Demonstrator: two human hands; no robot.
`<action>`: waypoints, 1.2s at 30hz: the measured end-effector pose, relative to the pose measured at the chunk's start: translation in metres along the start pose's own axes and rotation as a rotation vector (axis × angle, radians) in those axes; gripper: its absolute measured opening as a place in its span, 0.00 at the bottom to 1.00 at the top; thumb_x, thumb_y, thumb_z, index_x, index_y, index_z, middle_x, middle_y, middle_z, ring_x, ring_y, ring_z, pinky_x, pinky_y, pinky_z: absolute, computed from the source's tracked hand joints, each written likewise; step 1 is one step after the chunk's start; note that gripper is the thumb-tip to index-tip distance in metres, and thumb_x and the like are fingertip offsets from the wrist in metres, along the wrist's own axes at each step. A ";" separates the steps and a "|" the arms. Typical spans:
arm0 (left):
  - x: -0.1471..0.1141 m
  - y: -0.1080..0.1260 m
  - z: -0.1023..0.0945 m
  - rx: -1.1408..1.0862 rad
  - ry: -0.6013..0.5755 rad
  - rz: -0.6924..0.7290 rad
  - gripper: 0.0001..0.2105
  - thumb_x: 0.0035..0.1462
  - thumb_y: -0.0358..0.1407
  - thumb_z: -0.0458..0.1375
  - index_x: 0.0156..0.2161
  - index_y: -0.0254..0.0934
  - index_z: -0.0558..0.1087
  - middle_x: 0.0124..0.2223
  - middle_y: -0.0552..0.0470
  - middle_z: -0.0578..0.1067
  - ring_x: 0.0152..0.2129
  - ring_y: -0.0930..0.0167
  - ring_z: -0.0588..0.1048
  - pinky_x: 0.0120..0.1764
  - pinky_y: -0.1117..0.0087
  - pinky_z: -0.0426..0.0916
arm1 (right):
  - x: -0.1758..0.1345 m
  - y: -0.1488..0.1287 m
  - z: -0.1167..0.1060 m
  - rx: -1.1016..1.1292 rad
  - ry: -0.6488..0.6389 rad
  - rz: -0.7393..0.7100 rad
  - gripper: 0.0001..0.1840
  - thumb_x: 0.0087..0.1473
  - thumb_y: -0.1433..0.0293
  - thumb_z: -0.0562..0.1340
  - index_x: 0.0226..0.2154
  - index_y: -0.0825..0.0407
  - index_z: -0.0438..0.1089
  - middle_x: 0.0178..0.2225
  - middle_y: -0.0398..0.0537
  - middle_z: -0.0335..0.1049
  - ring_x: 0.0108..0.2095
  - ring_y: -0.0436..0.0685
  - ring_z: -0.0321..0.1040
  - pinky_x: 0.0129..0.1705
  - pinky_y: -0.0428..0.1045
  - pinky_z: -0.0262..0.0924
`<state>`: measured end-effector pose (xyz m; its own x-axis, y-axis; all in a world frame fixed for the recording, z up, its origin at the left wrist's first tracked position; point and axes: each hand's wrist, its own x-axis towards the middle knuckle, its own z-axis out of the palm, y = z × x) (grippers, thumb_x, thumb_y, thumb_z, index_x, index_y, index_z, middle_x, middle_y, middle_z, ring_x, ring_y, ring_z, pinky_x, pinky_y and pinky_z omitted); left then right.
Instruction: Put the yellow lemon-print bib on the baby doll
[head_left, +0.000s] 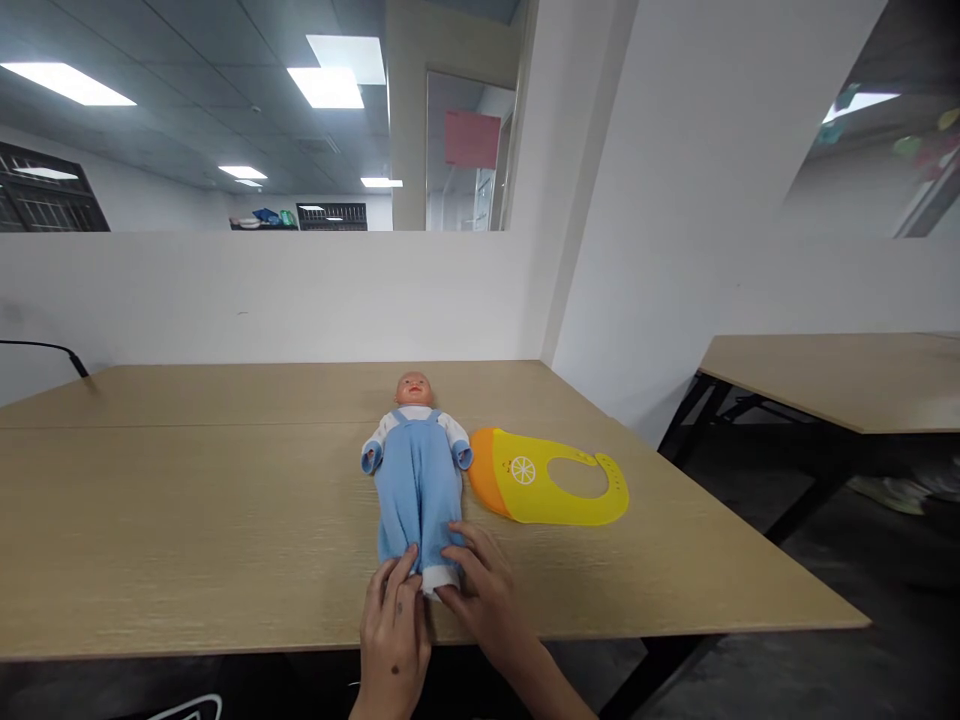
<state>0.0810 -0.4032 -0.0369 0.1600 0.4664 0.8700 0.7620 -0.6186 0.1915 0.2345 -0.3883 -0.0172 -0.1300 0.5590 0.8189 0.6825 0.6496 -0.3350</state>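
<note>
A baby doll (420,480) lies on its back on the table, its head toward the wall and its feet toward me. It wears light blue overalls over a white top, with white cuffs at the ankles. My left hand (394,610) has its fingers curled over the lower end of one trouser leg. Around the other leg's bottom, my right hand (486,595) grips with fingers on top and thumb by the white cuff (440,578). The doll's feet are hidden. To the doll's right lies a yellow and orange bib (540,510) with a citrus slice print.
The wooden table (187,520) meets a white wall (337,300) at the back. A black cable (75,360) reaches the table's far left corner. Another table (825,375) stands to the right, across a gap. A window (195,130) is above the wall.
</note>
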 end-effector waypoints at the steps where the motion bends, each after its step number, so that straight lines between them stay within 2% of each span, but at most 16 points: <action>1: 0.000 0.000 0.000 0.000 0.000 0.001 0.11 0.55 0.21 0.51 0.41 0.35 0.68 0.49 0.43 0.73 0.47 0.65 0.70 0.46 0.61 0.70 | 0.000 0.001 0.000 -0.003 -0.007 -0.002 0.10 0.47 0.72 0.63 0.36 0.50 0.68 0.45 0.54 0.67 0.46 0.59 0.66 0.46 0.54 0.64; 6: 0.000 0.001 0.001 -0.002 -0.002 -0.008 0.10 0.55 0.20 0.52 0.40 0.33 0.68 0.49 0.41 0.73 0.46 0.64 0.70 0.45 0.61 0.70 | -0.001 0.003 0.002 -0.016 -0.004 -0.016 0.08 0.47 0.70 0.65 0.33 0.51 0.68 0.44 0.54 0.68 0.45 0.58 0.66 0.44 0.54 0.64; 14: 0.000 0.000 0.001 -0.029 -0.014 -0.009 0.12 0.55 0.21 0.50 0.42 0.35 0.68 0.49 0.43 0.73 0.45 0.65 0.71 0.44 0.61 0.71 | 0.000 0.000 0.004 -0.020 0.000 -0.036 0.06 0.48 0.71 0.64 0.32 0.51 0.68 0.44 0.54 0.67 0.45 0.59 0.65 0.44 0.55 0.65; 23: 0.005 0.000 0.000 -0.024 0.008 0.033 0.12 0.53 0.20 0.52 0.41 0.34 0.68 0.48 0.42 0.74 0.46 0.64 0.71 0.46 0.59 0.70 | -0.001 -0.004 -0.001 -0.034 -0.004 -0.013 0.08 0.46 0.75 0.62 0.33 0.51 0.67 0.43 0.54 0.67 0.44 0.58 0.66 0.44 0.54 0.65; 29: 0.008 0.003 0.002 -0.056 0.039 0.011 0.10 0.51 0.21 0.55 0.38 0.35 0.67 0.45 0.42 0.75 0.43 0.63 0.72 0.46 0.58 0.69 | -0.003 -0.003 0.000 -0.030 -0.008 0.036 0.11 0.43 0.76 0.62 0.33 0.50 0.66 0.44 0.53 0.67 0.45 0.58 0.67 0.45 0.53 0.65; 32: 0.009 0.001 -0.003 -0.144 0.000 -0.050 0.12 0.52 0.25 0.54 0.43 0.35 0.66 0.45 0.42 0.74 0.43 0.64 0.72 0.45 0.59 0.70 | -0.003 -0.002 0.000 -0.022 -0.023 0.043 0.12 0.43 0.76 0.63 0.34 0.51 0.66 0.44 0.54 0.66 0.45 0.59 0.66 0.45 0.54 0.65; 36: 0.013 -0.007 -0.013 -0.201 -0.119 -0.086 0.18 0.54 0.25 0.51 0.50 0.36 0.65 0.48 0.43 0.72 0.45 0.65 0.70 0.46 0.60 0.70 | 0.000 -0.006 -0.003 0.002 -0.110 0.050 0.17 0.43 0.78 0.62 0.39 0.51 0.67 0.47 0.55 0.63 0.48 0.60 0.62 0.48 0.56 0.62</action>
<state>0.0691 -0.4011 -0.0210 0.1818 0.5866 0.7892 0.6380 -0.6811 0.3593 0.2327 -0.3933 -0.0140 -0.1741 0.6435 0.7453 0.6885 0.6207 -0.3751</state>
